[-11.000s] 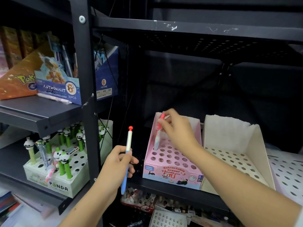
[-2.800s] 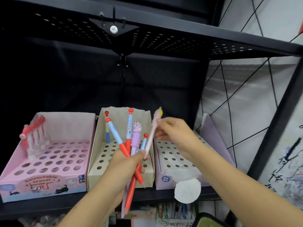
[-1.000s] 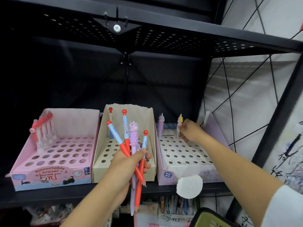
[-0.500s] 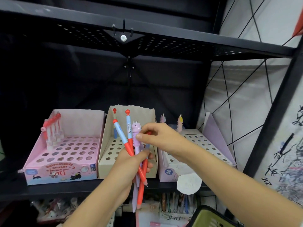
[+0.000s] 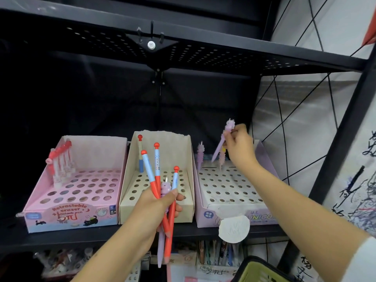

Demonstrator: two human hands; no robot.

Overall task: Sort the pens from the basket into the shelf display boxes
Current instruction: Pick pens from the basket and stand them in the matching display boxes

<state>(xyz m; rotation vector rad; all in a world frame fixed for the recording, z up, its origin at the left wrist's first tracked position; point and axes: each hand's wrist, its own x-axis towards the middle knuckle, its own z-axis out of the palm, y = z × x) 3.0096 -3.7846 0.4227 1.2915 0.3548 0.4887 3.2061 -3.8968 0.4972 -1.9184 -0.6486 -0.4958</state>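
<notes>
While my right hand (image 5: 240,147) pinches a purple unicorn pen (image 5: 221,145) near its top, the tip hangs tilted just above the back row of the lilac unicorn box (image 5: 234,212), not yet seated in a hole. My left hand (image 5: 158,204) grips a bundle of pens (image 5: 160,186) in front of the cream box (image 5: 156,212): three red-and-blue ones with ball tops and at least one more purple character pen among them.

Progress, taking the cream box as landmark:
- Inside it, one ball-topped pen (image 5: 140,155) stands at the back left. Most holes are open.
- In the lilac box to its right, two pens (image 5: 200,153) stand in the back row, with the third about to go in between or beside them.
- In the pink eraser-pen box (image 5: 71,216) to its left, a cluster of red-capped pens (image 5: 60,161) sits in the back left corner.
- Below and right of it, only the rim of the green basket (image 5: 256,269) shows. Contents not visible.

Judgement: early stage. Left in hand: four or so pens, mostly for the cream box. Anything left in the basket I cannot tell.
</notes>
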